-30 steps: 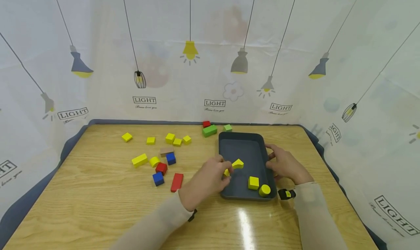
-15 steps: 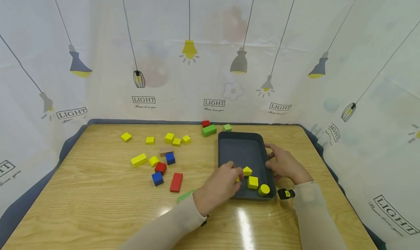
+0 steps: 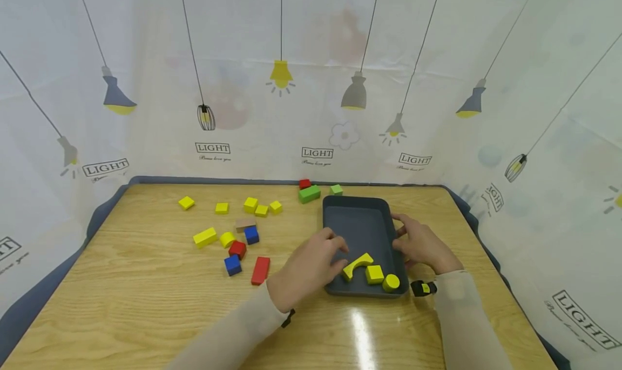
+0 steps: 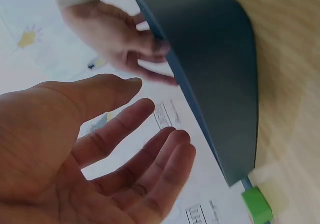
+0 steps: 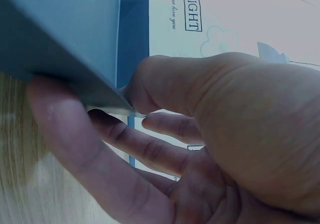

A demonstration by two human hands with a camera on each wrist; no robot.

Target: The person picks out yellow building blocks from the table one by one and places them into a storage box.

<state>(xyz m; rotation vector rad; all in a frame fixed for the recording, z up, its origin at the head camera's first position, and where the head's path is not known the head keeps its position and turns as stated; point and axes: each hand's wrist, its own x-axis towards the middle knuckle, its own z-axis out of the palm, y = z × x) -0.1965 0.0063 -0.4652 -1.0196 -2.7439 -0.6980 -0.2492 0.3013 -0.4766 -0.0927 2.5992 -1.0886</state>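
A dark grey tray (image 3: 362,227) lies on the table with three yellow blocks at its near end: an arch block (image 3: 359,263), a cube (image 3: 374,274) and a cylinder (image 3: 391,282). My left hand (image 3: 311,262) hovers at the tray's left rim, just beside the arch block, holding nothing. In the left wrist view the fingers of that left hand (image 4: 100,149) are spread and loosely bent. On the tray's right side, my right hand (image 3: 425,244) grips the rim. The right wrist view has its thumb over the tray wall (image 5: 75,48) and its fingers along the outside.
Left of the tray, several yellow blocks (image 3: 206,237), blue cubes (image 3: 232,264), a red cube (image 3: 237,249), a red flat block (image 3: 260,270) and a brown block (image 3: 245,224) are scattered. Green blocks (image 3: 309,194) and a red block (image 3: 304,183) sit by the back edge.
My left hand has moved the arch block toward the tray's near end, beside the cube, let go of it and drawn back left. The right hand has stayed on the rim.
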